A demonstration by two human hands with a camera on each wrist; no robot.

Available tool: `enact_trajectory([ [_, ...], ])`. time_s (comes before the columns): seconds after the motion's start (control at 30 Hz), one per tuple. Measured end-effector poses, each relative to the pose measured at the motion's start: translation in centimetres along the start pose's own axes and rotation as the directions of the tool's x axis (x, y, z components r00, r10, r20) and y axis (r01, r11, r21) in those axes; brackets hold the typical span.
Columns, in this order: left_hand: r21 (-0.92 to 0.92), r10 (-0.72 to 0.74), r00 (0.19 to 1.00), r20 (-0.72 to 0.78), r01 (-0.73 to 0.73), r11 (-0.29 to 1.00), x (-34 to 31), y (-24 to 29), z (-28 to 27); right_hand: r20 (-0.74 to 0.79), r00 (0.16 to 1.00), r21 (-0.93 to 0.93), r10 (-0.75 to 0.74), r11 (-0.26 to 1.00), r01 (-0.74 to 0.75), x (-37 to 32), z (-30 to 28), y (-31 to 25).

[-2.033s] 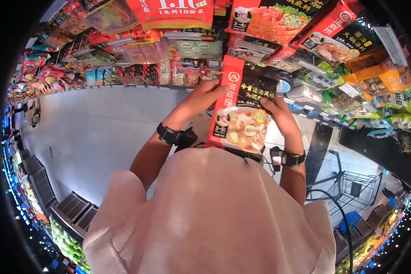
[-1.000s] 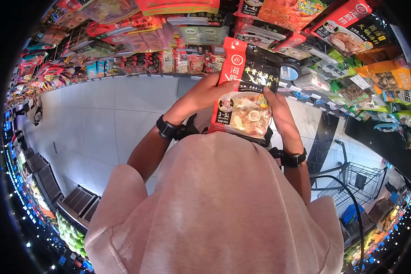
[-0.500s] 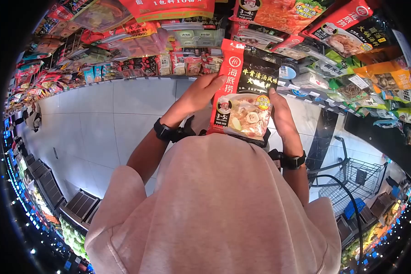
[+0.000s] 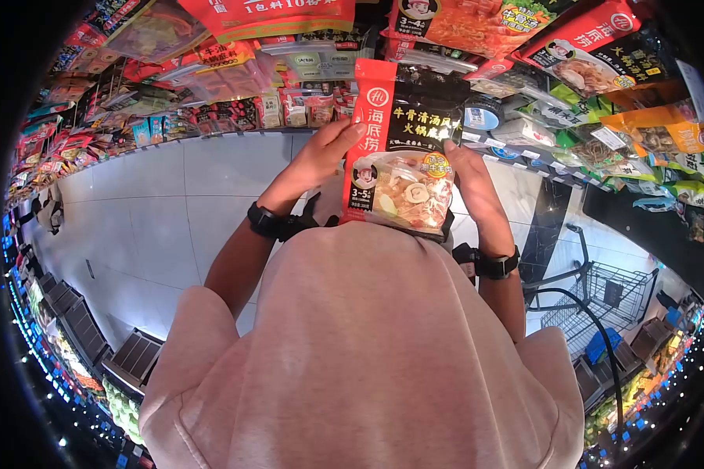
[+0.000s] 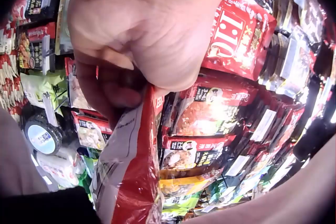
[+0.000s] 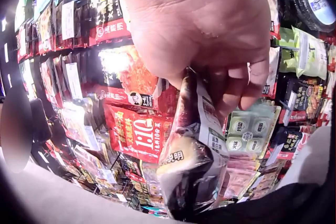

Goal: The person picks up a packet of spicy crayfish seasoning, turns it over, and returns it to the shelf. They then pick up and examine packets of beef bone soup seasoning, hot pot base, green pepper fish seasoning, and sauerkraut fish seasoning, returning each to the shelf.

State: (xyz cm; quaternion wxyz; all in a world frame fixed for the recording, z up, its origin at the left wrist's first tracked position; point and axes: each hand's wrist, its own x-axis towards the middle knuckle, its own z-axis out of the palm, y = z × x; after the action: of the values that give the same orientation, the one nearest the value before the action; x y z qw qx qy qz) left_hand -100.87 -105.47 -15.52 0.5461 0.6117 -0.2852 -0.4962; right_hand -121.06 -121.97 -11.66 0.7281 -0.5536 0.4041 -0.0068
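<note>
A red and black packet of hotpot soup base (image 4: 403, 184), with a bowl of soup pictured on its front, stands upright before the person's chest, front facing up at the head view. My left hand (image 4: 318, 159) grips its red left edge, thumb on the front. On the opposite edge, my right hand (image 4: 477, 187) pinches the black side, thumb at the front. The left wrist view shows the left hand (image 5: 142, 35) with fingers curled behind the red edge. In the right wrist view, the right hand (image 6: 205, 35) has its fingers behind the packet's dark side (image 6: 194, 182).
Shelves of hanging food packets run across the front, including a large red packet (image 4: 281, 16) and orange bags (image 4: 665, 133). A shopping cart (image 4: 602, 301) stands on the tiled floor (image 4: 133, 211) at the right. Dark crates (image 4: 137, 356) are behind on the left.
The packet has come up in the head view and shifted slightly left. The left thumb has drawn back from across its front to the left edge. Both hands keep hold.
</note>
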Motion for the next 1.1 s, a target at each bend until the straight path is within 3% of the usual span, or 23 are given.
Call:
enact_trajectory([
  [0.1,0.042,0.034,0.999,0.005,-0.034,0.999,-0.1,0.2,-0.3,0.059,0.995,-0.089,-0.080,0.992,0.085,0.4,-0.2,-0.1],
  [0.17,0.219,0.022,1.000,0.015,-0.025,0.975,-0.4,1.1,-0.5,0.077,0.991,-0.122,-0.106,0.986,0.115,1.1,-0.5,0.4],
  [0.3,0.235,0.091,0.996,-0.009,-0.086,0.968,-0.3,0.4,-0.4,0.098,0.988,-0.233,-0.117,0.963,0.137,1.2,-0.7,0.0],
  [0.47,0.159,0.127,0.991,-0.048,-0.118,0.980,0.1,-0.4,-0.1,0.070,0.986,-0.114,-0.150,0.981,0.157,1.8,-0.1,1.4],
  [0.5,0.159,0.128,0.991,-0.050,-0.118,0.980,0.3,-0.4,0.2,0.032,0.992,-0.010,-0.119,0.993,0.119,2.2,-0.2,2.1],
  [0.57,-0.040,0.126,0.990,-0.068,-0.129,0.991,0.6,-0.3,1.2,0.007,0.997,0.096,-0.080,0.992,0.079,2.8,-0.2,3.2],
  [0.63,-0.004,0.155,0.986,-0.054,-0.156,0.988,0.9,-0.8,1.0,-0.018,0.998,0.281,-0.058,0.958,0.061,3.2,-0.3,3.7],
  [0.7,0.168,0.204,0.978,-0.033,-0.196,0.966,1.0,-1.3,0.7,-0.007,0.998,0.321,-0.064,0.945,0.062,3.0,-0.2,3.5],
  [0.73,0.307,0.204,0.979,-0.021,-0.188,0.933,0.7,-0.9,0.5,-0.012,0.998,0.206,-0.054,0.977,0.056,3.0,-0.5,3.6],
  [0.77,0.307,0.205,0.979,-0.020,-0.189,0.933,0.6,-1.0,0.3,-0.018,0.999,0.088,-0.045,0.995,0.046,3.0,-0.6,3.6],
  [0.83,0.465,0.199,0.980,-0.017,-0.169,0.869,0.4,-1.5,0.1,-0.017,1.000,0.083,-0.020,0.996,0.022,2.3,-0.6,3.1],
  [0.97,0.407,0.074,0.996,-0.059,-0.043,0.912,0.4,-2.4,-0.3,-0.030,1.000,0.072,0.007,0.997,-0.005,1.6,-0.3,2.0],
  [1.03,0.219,-0.061,0.998,0.002,0.059,0.974,0.7,-2.1,0.0,0.238,0.969,0.001,-0.066,0.998,0.068,2.4,-1.0,1.4],
  [1.1,0.314,-0.059,0.998,0.037,0.045,0.948,1.0,-1.7,0.1,0.283,0.955,-0.013,-0.085,0.996,0.092,2.6,-1.3,0.1],
])
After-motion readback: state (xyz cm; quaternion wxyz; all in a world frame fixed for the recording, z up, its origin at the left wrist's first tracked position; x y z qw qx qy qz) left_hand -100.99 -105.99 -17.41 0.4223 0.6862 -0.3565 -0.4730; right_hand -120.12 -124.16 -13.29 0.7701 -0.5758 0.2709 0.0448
